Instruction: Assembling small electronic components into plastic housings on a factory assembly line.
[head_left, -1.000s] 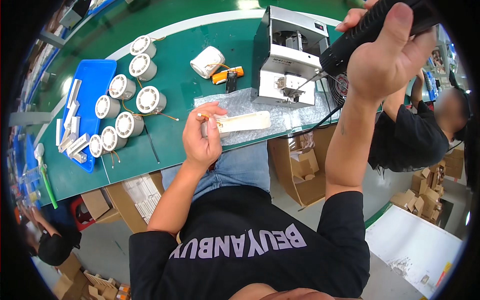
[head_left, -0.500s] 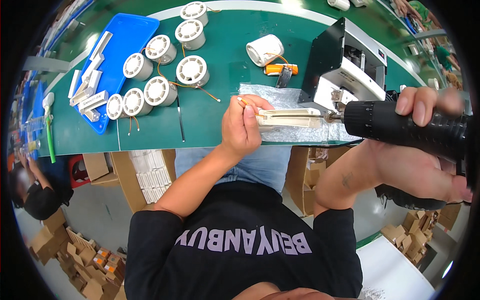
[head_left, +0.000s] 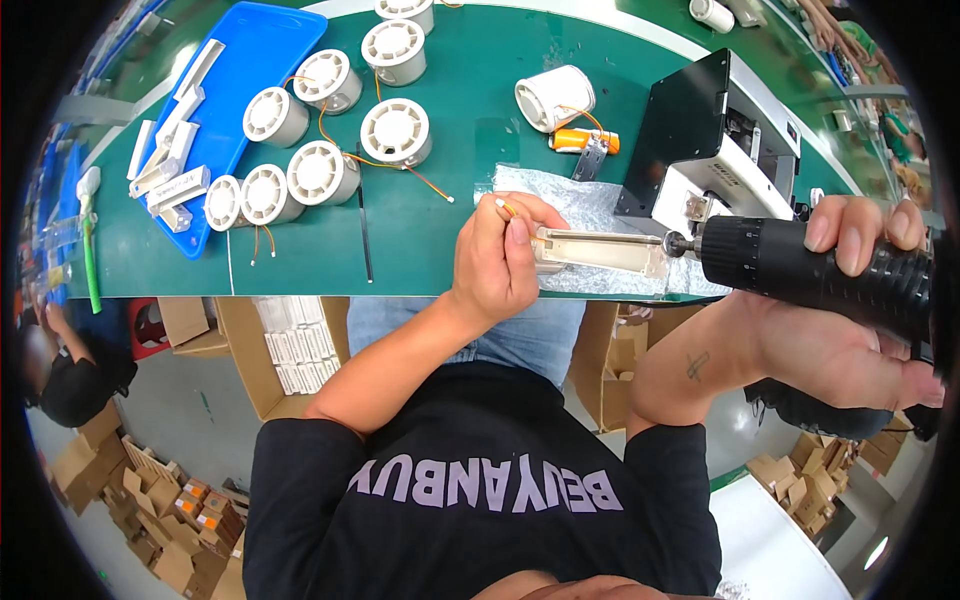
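Note:
My left hand [head_left: 497,255] is closed around one end of a long, narrow white plastic housing [head_left: 605,256]. Thin orange wires with a small white connector [head_left: 505,207] stick out between the fingers. A black electric screwdriver [head_left: 800,255] is gripped in my right hand [head_left: 865,235], lying almost level, its nose toward the left. Its long metal bit [head_left: 600,237] runs along the upper side of the housing toward my left fingers. The tip of the bit is hard to make out. Part of my right hand is hidden behind the screwdriver.
A black-and-white screw feeder [head_left: 700,140] stands beyond the screwdriver, near bubble wrap [head_left: 600,205]. Further back lie a white round motor housing [head_left: 555,98] and an orange battery [head_left: 582,141]. Several round white fan units [head_left: 396,132] and a blue tray [head_left: 270,50] of white parts occupy the left.
The housing in my left hand now tilts slightly down at its right end. The screwdriver has shifted a little with it. The whole view has moved slightly.

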